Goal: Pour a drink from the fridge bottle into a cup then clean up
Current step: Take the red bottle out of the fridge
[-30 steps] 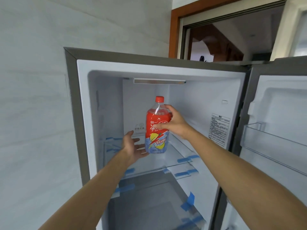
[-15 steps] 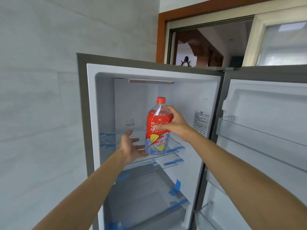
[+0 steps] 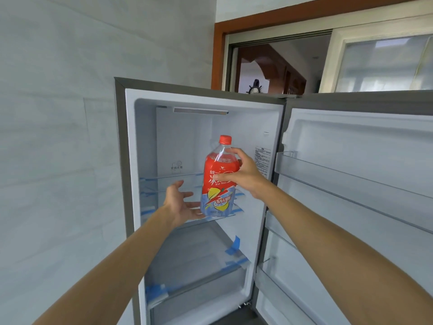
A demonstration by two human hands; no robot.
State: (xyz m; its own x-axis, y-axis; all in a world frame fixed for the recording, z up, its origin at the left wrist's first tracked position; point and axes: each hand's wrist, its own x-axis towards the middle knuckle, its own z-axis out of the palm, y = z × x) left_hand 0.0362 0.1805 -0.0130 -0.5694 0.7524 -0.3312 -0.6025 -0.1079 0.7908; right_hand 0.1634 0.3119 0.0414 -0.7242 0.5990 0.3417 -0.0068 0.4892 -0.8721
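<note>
A large ice tea bottle [image 3: 216, 193] with a red cap and a red, blue and yellow label stands upright at the front of the open fridge [image 3: 131, 160], level with its upper glass shelf [image 3: 164, 179]. My right hand [image 3: 243, 175] grips the bottle around its upper label from the right. My left hand [image 3: 180, 202] is open, palm up, with its fingers under the bottle's base. No cup is in view.
The fridge door [image 3: 363, 184] stands open to the right with bare door racks. Blue tape strips hold the shelves and the drawer [image 3: 194, 273] below. A tiled wall [image 3: 58, 137] is to the left. A doorway [image 3: 269, 69] shows behind the fridge top.
The bottle and both hands have come slightly forward toward the shelf's front edge. My view has shifted left, so the fridge sits further right in the frame.
</note>
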